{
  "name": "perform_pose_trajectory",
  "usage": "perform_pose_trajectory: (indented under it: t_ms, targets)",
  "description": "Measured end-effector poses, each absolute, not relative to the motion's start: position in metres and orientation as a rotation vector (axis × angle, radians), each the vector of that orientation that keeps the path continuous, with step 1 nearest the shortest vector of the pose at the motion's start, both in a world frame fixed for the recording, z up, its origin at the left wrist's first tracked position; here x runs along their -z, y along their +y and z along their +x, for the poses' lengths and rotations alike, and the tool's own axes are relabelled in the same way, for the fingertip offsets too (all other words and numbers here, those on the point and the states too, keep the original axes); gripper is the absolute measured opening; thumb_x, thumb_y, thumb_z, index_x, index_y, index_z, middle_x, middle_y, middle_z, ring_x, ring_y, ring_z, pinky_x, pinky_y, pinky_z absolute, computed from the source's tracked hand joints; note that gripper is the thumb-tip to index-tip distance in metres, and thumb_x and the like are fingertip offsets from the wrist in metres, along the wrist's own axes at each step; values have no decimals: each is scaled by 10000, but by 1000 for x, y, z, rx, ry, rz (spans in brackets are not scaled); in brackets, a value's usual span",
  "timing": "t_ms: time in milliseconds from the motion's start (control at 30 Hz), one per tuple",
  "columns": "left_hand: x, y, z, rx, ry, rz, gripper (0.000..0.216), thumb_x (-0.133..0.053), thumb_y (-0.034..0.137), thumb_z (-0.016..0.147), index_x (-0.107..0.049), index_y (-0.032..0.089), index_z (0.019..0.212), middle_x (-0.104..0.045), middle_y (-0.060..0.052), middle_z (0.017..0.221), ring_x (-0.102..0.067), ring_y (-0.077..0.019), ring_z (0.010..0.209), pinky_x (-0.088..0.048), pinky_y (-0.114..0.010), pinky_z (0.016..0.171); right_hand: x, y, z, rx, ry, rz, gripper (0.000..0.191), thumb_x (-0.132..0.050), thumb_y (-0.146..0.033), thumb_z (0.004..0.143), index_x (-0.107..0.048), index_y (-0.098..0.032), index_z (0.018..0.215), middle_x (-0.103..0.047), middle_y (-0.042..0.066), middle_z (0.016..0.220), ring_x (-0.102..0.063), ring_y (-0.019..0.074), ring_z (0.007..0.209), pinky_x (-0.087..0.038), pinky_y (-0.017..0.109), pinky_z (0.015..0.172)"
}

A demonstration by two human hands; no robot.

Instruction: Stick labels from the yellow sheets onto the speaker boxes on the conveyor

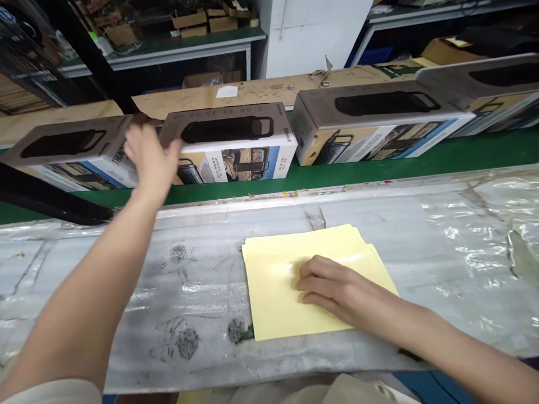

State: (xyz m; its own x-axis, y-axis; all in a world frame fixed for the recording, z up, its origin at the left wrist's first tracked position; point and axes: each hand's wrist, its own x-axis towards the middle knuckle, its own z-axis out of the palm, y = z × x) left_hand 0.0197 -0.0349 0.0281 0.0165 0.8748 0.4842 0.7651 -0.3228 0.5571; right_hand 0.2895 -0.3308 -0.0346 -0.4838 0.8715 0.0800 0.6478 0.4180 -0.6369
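Note:
My left hand reaches to the gap between two printed speaker boxes. Its thumb and fingers are apart. The thumb lies against the near left corner of the middle box, and the fingers are by the right end of the left box. My right hand rests on a stack of glossy yellow sheets. Its fingers are curled and drawn together, with the tips down at the top sheet. Whatever they pinch, if anything, is hidden.
More speaker boxes stand in the row to the right, on a green strip. A plastic-covered worktop runs in front. A black post rises at left. Behind are a wooden ledge, a white pillar and shelves with cartons.

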Motion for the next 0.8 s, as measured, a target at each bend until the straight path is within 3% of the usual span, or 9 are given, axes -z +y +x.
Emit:
perform_pose_trajectory:
  t_ms: [100,167,267,667,800]
  targets:
    - [-13,-125,47,-790,1031,2404,85,-672,268,947,-656,225,1018,-643,-72,1096,-581,-275,1090,-441,-434,1005,38,-351,280,-728,-2263,-1366,200,-500,-160,1031,-694,-203,1010,-637,94,988,-624,244,888,-541,367,747]
    - [7,-181,61,-354,563,2424,31,-669,251,955,-681,225,966,-658,-54,1019,-601,-240,1003,-460,-378,927,39,-361,274,-663,-2256,-1409,215,-473,-135,1028,-675,-199,987,-634,98,1002,-609,249,877,-535,377,739]
    - [33,-230,70,-26,377,2366,72,-668,134,939,-695,191,903,-647,-43,980,-598,-201,924,-452,-318,840,42,-370,262,-626,-2231,-1437,195,-469,-139,1031,-656,-189,1010,-627,98,990,-601,252,874,-533,374,726]
    - [44,-232,69,-44,458,2303,93,-696,104,908,-720,188,875,-614,-33,999,-587,-178,934,-445,-288,844,55,-379,239,-682,-2087,-1446,326,-379,-37,979,-640,-217,904,-636,68,894,-596,224,790,-546,358,660]
    - [46,-233,69,-50,459,2299,94,-683,110,919,-725,194,906,-618,-38,1018,-590,-181,942,-446,-294,849,60,-386,240,-727,-2020,-1482,383,-397,-96,980,-655,-300,1178,-648,87,1072,-640,248,924,-606,385,748]
